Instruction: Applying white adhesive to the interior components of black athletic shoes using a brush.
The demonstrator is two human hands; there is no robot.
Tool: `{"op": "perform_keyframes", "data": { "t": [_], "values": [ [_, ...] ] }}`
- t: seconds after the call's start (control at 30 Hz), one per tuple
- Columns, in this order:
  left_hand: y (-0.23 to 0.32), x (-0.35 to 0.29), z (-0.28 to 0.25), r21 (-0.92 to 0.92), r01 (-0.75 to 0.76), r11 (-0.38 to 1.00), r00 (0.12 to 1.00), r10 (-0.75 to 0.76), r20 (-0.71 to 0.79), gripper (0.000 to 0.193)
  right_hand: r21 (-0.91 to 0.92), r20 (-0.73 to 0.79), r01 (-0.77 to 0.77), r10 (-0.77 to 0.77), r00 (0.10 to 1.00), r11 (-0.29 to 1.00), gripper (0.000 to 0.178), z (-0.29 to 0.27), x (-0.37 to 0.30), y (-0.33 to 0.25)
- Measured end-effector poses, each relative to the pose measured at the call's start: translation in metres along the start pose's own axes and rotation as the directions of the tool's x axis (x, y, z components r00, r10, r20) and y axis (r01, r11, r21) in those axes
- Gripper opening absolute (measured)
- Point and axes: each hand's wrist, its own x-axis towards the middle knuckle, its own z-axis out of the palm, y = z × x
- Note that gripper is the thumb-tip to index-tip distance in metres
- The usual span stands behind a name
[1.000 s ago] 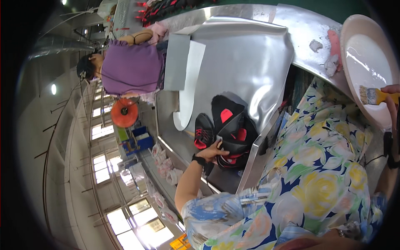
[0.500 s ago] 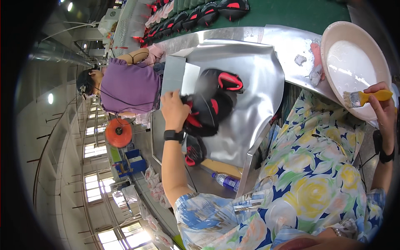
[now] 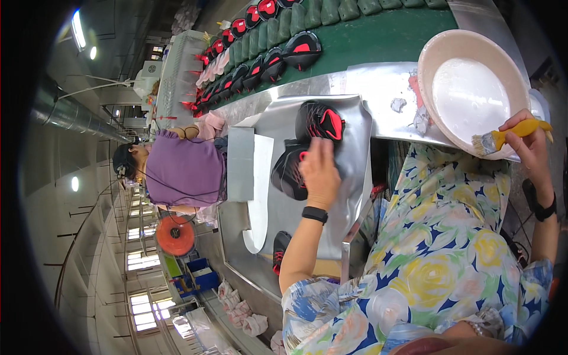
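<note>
My left hand [image 3: 320, 177] is over two black shoe uppers with red linings on a silvery sheet [image 3: 349, 151]. Its fingers look stretched out, though slightly smeared by motion. They reach across the edge of the nearer upper [image 3: 289, 173] toward the farther, laced upper [image 3: 313, 121]; whether they touch either one is unclear. In my right hand [image 3: 529, 148] is a paintbrush [image 3: 494, 142] with a yellow handle, its pale bristles by the near rim of a beige basin [image 3: 431, 89] that contains white liquid.
Another black upper [image 3: 280, 251] lies by my left forearm. A grey block [image 3: 241, 163] and a white strip [image 3: 260, 195] are on the left. Shoe uppers and green shoe forms line a green belt [image 3: 378, 47] beyond. A person in purple [image 3: 184, 168] sits left, near an orange fan [image 3: 175, 234].
My left hand has moved right, and the upper it was lifting now lies beside the other one. The view has shifted, showing more of the belt. My right hand still holds the paintbrush.
</note>
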Motion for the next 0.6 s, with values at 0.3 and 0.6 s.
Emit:
{"op": "perform_keyframes", "data": {
  "t": [0.3, 0.6],
  "values": [
    [-0.107, -0.056, -0.003, -0.67, 0.715, 0.199, 0.451, -0.864, 0.225, 0.061, -0.008, -0.096, 0.047, -0.047, 0.994, 0.999, 0.013, 0.007, 0.015, 0.001],
    [-0.187, -0.023, -0.157, 0.007, 0.416, 0.909, 0.909, -0.416, 0.008, 0.053, -0.28, -0.13, 0.038, -0.077, 0.988, 0.959, 0.025, -0.016, 0.082, 0.023]
  ]
}}
